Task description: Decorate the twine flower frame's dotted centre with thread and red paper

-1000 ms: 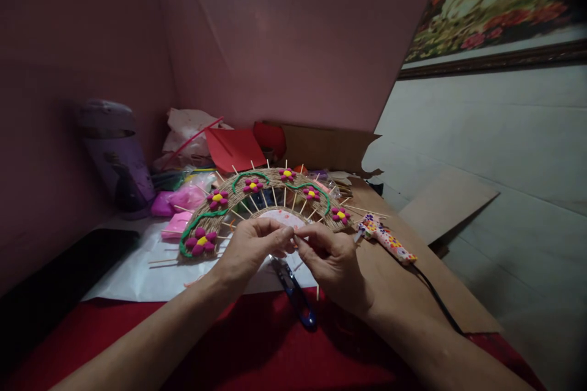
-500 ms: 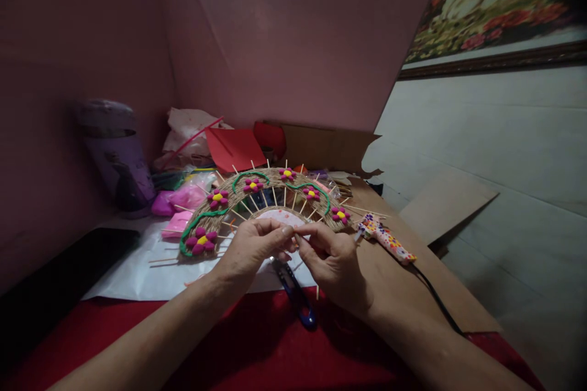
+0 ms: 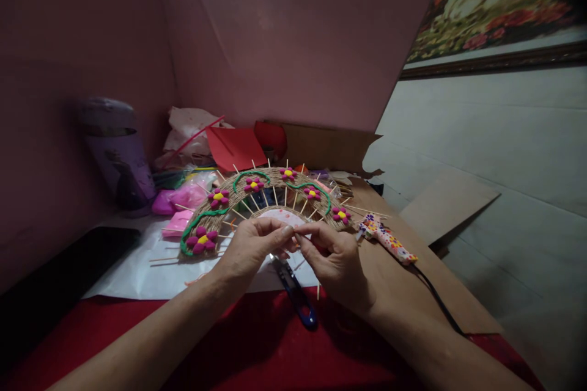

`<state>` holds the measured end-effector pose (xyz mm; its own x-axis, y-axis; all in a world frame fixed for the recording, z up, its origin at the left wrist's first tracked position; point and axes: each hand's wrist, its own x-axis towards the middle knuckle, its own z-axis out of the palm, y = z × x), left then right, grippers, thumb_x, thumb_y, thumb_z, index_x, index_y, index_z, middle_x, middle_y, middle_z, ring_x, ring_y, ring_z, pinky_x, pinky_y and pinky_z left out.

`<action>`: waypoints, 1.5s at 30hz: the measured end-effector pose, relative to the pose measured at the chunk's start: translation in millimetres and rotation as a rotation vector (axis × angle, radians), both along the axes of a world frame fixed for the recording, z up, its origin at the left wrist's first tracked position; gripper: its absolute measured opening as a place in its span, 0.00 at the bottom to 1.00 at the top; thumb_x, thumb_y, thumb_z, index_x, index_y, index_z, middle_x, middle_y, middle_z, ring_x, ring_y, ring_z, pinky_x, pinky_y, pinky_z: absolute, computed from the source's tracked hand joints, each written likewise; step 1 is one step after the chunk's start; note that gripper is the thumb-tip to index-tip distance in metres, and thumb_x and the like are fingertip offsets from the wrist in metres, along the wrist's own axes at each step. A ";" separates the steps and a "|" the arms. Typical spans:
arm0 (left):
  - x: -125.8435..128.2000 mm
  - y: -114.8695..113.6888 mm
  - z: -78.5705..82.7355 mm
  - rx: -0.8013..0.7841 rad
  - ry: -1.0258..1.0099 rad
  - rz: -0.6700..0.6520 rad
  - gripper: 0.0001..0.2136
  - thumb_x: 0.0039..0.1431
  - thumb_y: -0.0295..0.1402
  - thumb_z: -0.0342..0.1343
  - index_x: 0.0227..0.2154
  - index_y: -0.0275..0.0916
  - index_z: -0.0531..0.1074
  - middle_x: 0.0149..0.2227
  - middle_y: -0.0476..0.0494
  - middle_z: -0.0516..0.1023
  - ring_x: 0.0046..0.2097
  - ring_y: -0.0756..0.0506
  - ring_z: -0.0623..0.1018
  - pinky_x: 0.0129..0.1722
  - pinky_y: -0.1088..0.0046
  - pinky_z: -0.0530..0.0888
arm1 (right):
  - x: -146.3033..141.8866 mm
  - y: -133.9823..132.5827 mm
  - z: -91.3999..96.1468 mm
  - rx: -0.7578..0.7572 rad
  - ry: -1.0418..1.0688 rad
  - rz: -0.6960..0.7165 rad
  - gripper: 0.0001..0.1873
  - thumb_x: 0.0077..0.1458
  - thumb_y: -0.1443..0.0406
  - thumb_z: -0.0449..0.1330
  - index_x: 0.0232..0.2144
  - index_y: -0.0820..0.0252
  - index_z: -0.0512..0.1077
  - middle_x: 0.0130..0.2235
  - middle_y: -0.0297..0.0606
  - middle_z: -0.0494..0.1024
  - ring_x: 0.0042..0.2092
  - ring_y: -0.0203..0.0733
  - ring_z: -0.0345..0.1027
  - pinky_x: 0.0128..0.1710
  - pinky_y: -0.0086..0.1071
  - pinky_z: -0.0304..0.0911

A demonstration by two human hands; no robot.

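Observation:
My left hand (image 3: 251,250) and my right hand (image 3: 334,263) meet fingertip to fingertip just in front of a half-round jute-wrapped fan (image 3: 263,195) set with wooden skewers, magenta clay flowers and green vines. Both hands pinch something small between thumb and fingers; it is too small to make out. Blue thread snips (image 3: 293,290) lie on the table right under the hands. The fan stands tilted up on white paper (image 3: 132,275).
A patterned glue gun (image 3: 387,237) with a black cord lies right of the fan on brown cardboard (image 3: 413,287). A purple bottle (image 3: 120,159), pink clay packets (image 3: 181,201), red paper (image 3: 233,148) and a pink backboard (image 3: 284,43) sit behind. A black phone (image 3: 59,281) lies at left.
Hardly anything moved. My right hand's fingers curled in a little more at the pinch; the left hand stays where it was.

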<state>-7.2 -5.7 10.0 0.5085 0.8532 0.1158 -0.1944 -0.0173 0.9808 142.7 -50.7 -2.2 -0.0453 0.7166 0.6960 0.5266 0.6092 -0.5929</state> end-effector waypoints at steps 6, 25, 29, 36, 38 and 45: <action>0.1 -2.8 3.1 -0.012 0.004 0.011 0.11 0.49 0.38 0.60 0.21 0.34 0.73 0.21 0.47 0.74 0.24 0.51 0.71 0.28 0.75 0.67 | -1.1 0.1 1.9 -0.040 0.041 0.026 0.05 0.53 0.68 0.57 0.31 0.61 0.73 0.17 0.28 0.66 0.17 0.29 0.52 0.15 0.25 0.49; 2.0 -9.4 6.0 0.254 0.115 0.131 0.05 0.51 0.30 0.56 0.25 0.35 0.74 0.24 0.47 0.75 0.27 0.51 0.71 0.28 0.76 0.68 | -1.6 1.6 2.8 -0.173 0.242 0.110 0.04 0.53 0.65 0.59 0.31 0.61 0.71 0.18 0.28 0.68 0.17 0.28 0.58 0.14 0.23 0.51; 2.0 -11.4 4.6 0.433 0.202 0.196 0.07 0.56 0.32 0.53 0.28 0.36 0.75 0.25 0.46 0.75 0.28 0.49 0.73 0.29 0.74 0.70 | 0.3 2.1 1.1 -0.171 0.226 0.094 0.04 0.53 0.66 0.57 0.31 0.61 0.70 0.16 0.24 0.60 0.16 0.27 0.49 0.13 0.24 0.44; 1.0 -11.4 -0.4 0.635 0.319 0.316 0.07 0.56 0.32 0.53 0.31 0.36 0.74 0.30 0.43 0.78 0.32 0.47 0.75 0.30 0.72 0.70 | -0.4 3.0 1.8 -0.160 0.219 0.077 0.02 0.53 0.67 0.57 0.30 0.62 0.70 0.17 0.25 0.60 0.16 0.27 0.47 0.14 0.24 0.41; 0.2 -11.4 -0.8 0.674 0.319 0.321 0.06 0.55 0.31 0.54 0.30 0.36 0.74 0.30 0.43 0.78 0.32 0.47 0.75 0.29 0.73 0.70 | -1.0 2.3 2.2 -0.161 0.216 0.077 0.02 0.52 0.68 0.57 0.29 0.62 0.70 0.16 0.23 0.56 0.16 0.26 0.45 0.14 0.24 0.39; 0.4 -11.2 1.4 0.655 0.296 0.292 0.06 0.55 0.30 0.52 0.30 0.35 0.73 0.29 0.43 0.78 0.31 0.48 0.75 0.28 0.73 0.70 | -0.5 0.9 2.9 -0.177 0.211 0.077 0.03 0.53 0.67 0.56 0.30 0.61 0.69 0.17 0.23 0.57 0.17 0.27 0.47 0.15 0.24 0.44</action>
